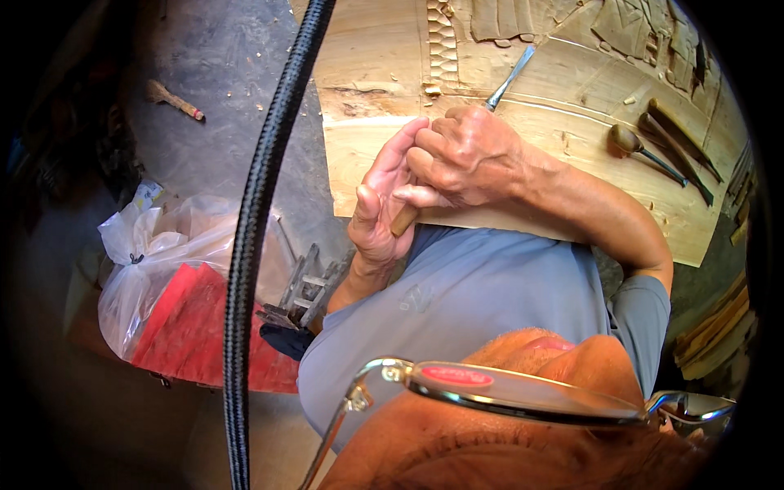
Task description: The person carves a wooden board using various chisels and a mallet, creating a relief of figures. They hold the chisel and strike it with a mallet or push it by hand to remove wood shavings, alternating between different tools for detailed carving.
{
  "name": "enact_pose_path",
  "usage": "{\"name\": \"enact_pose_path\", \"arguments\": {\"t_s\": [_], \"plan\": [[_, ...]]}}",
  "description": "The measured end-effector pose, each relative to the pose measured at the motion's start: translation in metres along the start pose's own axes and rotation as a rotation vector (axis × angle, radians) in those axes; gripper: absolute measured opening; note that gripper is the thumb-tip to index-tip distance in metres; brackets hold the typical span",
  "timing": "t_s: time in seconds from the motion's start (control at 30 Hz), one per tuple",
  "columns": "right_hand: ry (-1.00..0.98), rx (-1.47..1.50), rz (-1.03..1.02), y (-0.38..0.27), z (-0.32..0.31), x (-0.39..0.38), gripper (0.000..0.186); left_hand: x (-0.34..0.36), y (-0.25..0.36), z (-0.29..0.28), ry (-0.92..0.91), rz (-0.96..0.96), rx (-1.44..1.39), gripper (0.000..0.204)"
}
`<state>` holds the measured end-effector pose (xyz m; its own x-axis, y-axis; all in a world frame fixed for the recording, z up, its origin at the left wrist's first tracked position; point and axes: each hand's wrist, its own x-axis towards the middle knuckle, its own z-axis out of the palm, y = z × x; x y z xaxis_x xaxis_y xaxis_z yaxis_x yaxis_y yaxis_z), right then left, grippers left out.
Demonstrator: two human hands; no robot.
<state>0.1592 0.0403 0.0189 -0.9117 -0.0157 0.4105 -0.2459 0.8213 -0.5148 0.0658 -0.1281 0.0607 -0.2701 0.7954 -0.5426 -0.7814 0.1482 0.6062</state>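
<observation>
My right hand (465,155) is closed around a chisel, whose steel blade (510,76) sticks out toward the upper right and whose wooden handle (402,222) shows below the fist. My left hand (377,196) is open just to the left, palm turned inward and fingers stretched alongside the right fist and handle; whether it touches the handle is hard to tell. Both hands are over a pale wooden panel (367,69) with carved relief (498,16) along its far part. Several more carving tools (665,147) lie on the panel at the right, one with a round wooden knob.
A grey surface (196,49) at left holds a short worn wooden-handled tool (175,100). A tied plastic bag (131,294) rests by a red board (188,335) and dark metal pieces (306,286). A black braided hose (257,204) crosses the view. Wood strips (710,331) are stacked right.
</observation>
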Motion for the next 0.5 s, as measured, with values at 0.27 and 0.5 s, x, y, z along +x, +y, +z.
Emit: {"name": "enact_pose_path", "arguments": {"t_s": [0.27, 0.5], "plan": [[0.005, 0.034, -0.012, 0.0015, -0.0049, 0.0034, 0.051, -0.0023, 0.0047, 0.0020, -0.006, 0.001, 0.037, 0.152], [0.006, 0.034, -0.006, 0.0014, -0.0021, 0.0041, 0.050, -0.0028, 0.0054, 0.0032, 0.008, -0.002, 0.028, 0.152]]}}
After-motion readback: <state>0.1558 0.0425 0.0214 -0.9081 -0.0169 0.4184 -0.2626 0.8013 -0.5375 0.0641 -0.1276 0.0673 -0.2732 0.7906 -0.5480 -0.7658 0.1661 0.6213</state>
